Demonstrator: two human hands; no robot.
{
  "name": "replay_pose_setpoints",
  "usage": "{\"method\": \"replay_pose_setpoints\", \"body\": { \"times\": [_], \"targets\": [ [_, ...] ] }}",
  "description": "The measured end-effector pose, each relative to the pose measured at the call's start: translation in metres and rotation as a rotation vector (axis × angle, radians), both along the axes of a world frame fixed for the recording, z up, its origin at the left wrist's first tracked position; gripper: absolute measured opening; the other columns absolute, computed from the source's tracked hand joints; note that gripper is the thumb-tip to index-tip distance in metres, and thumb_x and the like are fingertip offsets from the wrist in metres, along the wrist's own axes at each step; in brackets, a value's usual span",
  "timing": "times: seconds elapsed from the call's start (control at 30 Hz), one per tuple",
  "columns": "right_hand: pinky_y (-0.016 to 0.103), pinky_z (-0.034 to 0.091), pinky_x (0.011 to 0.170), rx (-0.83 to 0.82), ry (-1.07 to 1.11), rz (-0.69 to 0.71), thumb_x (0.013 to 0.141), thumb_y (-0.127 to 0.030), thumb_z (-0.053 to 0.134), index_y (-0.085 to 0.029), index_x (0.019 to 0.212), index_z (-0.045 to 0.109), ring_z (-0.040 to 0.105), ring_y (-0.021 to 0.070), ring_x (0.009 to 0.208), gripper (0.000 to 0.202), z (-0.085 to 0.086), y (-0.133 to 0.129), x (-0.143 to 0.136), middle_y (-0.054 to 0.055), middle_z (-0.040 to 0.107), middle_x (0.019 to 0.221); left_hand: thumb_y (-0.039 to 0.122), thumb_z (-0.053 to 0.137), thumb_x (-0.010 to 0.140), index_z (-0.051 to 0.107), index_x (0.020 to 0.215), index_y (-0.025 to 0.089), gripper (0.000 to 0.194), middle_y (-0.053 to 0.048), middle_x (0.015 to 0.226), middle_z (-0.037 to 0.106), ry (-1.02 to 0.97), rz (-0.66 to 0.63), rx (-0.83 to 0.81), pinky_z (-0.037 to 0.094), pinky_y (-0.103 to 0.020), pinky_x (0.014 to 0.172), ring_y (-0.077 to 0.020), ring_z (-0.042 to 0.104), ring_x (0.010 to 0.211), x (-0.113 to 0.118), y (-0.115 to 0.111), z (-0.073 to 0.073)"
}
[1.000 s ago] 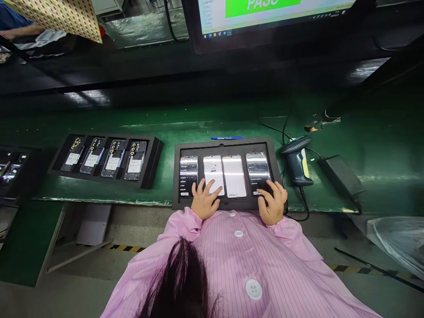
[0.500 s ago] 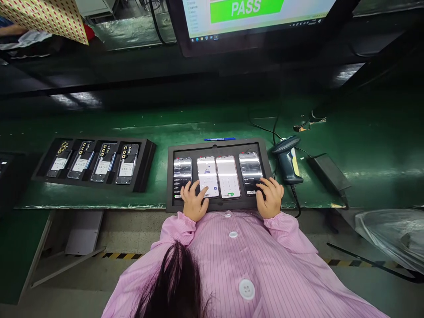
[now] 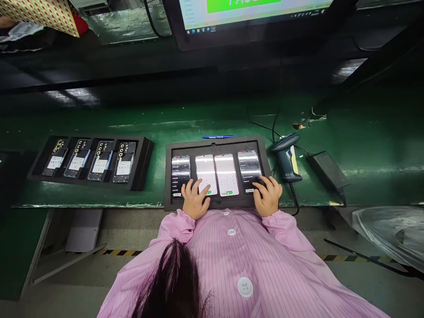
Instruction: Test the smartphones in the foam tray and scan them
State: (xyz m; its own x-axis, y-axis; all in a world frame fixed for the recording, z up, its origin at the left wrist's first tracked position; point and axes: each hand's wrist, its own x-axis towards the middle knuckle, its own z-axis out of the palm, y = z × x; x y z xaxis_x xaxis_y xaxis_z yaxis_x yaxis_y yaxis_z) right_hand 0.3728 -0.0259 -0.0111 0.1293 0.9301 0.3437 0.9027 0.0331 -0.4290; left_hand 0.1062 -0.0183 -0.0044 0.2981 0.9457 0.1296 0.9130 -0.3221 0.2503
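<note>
Several phones lie face up in a black foam tray [image 3: 215,205] at the table's front edge. The leftmost phone [image 3: 180,170] shows a dark list; the two middle phones, the left one [image 3: 205,168] and the right one [image 3: 226,172], show white keypad screens. On the rightmost phone [image 3: 249,165] is a dark screen with text lines. My left hand [image 3: 194,201] is spread over the lower part of the two left phones, holding nothing. With fingers apart, my right hand [image 3: 269,194] has its fingertips at the lower right of the rightmost phone.
A second black tray [image 3: 141,170] on the left holds several phones, backs up. Right of the near tray are a barcode scanner [image 3: 287,157] and a black adapter [image 3: 327,172]. A blue pen [image 3: 218,137] lies behind the tray. A monitor [image 3: 261,33] stands at the back.
The second phone from the left has changed from a white screen with a picture to a keypad. The view has shifted slightly; both hands remain over the tray, with small finger movements.
</note>
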Motion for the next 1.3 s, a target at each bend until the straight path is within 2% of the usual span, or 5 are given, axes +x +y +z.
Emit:
{"method": "replay_pose_setpoints", "body": {
  "times": [0.53,0.67,0.9,1.07,1.3],
  "targets": [
    [0.068,0.026,0.09,-0.265,-0.147,0.005,0.083,-0.031,0.045,-0.025,0.115,0.061,0.029,0.0394,0.124,0.036,0.002,0.008,-0.007,0.013,0.035,0.142,0.031,0.042,0.082,0.064,0.111,0.023,0.037,-0.013,0.127,0.046,-0.095,0.056,0.12,0.021,-0.055,0.101,-0.0325,0.029,0.124,-0.003,-0.003,-0.004],
    [0.07,0.024,0.09,-0.258,-0.138,-0.025,0.084,-0.031,0.043,-0.025,0.115,0.061,0.028,0.0401,0.125,0.036,0.007,0.005,-0.01,0.013,0.032,0.143,0.032,0.042,0.081,0.064,0.111,0.021,0.039,-0.014,0.128,0.046,-0.109,0.172,0.083,0.02,-0.053,0.103,-0.0322,0.029,0.124,-0.009,-0.002,-0.002],
    [0.064,0.022,0.096,-0.297,-0.106,0.44,0.084,-0.028,0.044,-0.029,0.108,0.065,0.026,0.0369,0.127,0.032,0.018,0.0,-0.028,0.009,0.038,0.141,0.034,0.044,0.082,0.053,0.126,0.018,0.047,-0.018,0.135,0.039,0.02,0.684,0.047,0.021,-0.058,0.099,-0.036,0.029,0.125,-0.039,0.002,0.002],
    [0.066,0.017,0.095,-0.358,-0.172,0.579,0.084,-0.03,0.046,-0.033,0.116,0.061,0.023,0.038,0.128,0.035,0.019,0.008,-0.042,0.007,0.034,0.145,0.034,0.045,0.082,0.047,0.129,0.014,0.051,-0.02,0.135,0.04,0.034,0.764,0.031,0.025,-0.053,0.099,-0.0335,0.034,0.124,-0.046,0.003,-0.004],
    [0.065,0.019,0.094,-0.207,-0.13,0.286,0.081,-0.027,0.049,-0.023,0.088,0.072,0.029,0.0396,0.124,0.024,0.019,0.008,-0.046,0.009,0.047,0.135,0.033,0.046,0.081,0.05,0.126,0.013,0.049,-0.019,0.132,0.043,-0.001,0.798,0.088,0.027,-0.051,0.1,-0.0334,0.035,0.123,-0.048,0.003,-0.01]
  ]
}}
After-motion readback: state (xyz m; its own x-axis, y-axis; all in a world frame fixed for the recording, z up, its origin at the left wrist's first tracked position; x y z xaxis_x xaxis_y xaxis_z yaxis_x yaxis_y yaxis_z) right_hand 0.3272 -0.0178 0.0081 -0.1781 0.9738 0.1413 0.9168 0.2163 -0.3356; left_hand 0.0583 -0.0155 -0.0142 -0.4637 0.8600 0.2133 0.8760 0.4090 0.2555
